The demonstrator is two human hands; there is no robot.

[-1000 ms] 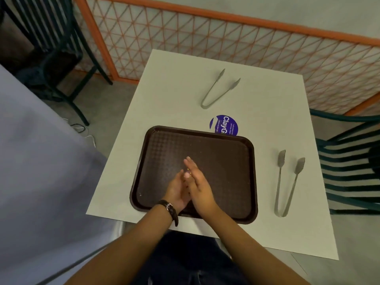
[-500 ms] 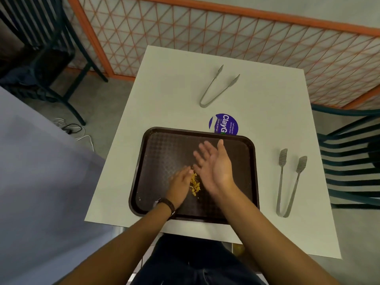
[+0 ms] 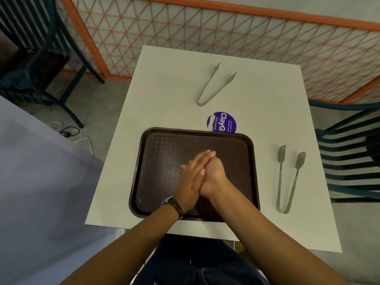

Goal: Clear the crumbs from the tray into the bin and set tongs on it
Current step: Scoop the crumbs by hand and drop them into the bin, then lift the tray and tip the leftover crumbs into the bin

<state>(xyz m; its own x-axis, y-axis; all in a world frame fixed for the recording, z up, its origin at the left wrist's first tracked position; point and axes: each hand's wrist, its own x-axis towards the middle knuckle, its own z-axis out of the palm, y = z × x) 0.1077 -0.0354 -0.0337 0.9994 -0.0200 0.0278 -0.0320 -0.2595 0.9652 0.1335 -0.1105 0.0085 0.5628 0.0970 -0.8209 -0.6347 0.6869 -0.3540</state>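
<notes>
A dark brown tray (image 3: 140,161) lies on the white table (image 3: 164,89) near its front edge. My left hand (image 3: 190,183) and my right hand (image 3: 214,174) are pressed palm to palm over the tray's middle, fingers straight and pointing away from me. The crumbs are hidden between or under the hands; only a few pale specks (image 3: 139,200) show near the tray's left front corner. One pair of metal tongs (image 3: 280,177) lies on the table right of the tray. A second pair of tongs (image 3: 208,83) lies farther back. No bin is in view.
A round purple sticker (image 3: 223,121) sits just behind the tray. An orange lattice fence (image 3: 205,27) stands behind the table. Dark green chairs stand at the right (image 3: 349,161) and at the far left (image 3: 41,58). A cable (image 3: 67,131) lies on the floor at the left.
Half a second ago my hands were apart with a small yellow heap of crumbs showing between them on the tray. They have closed together over that spot and the heap is hidden.
</notes>
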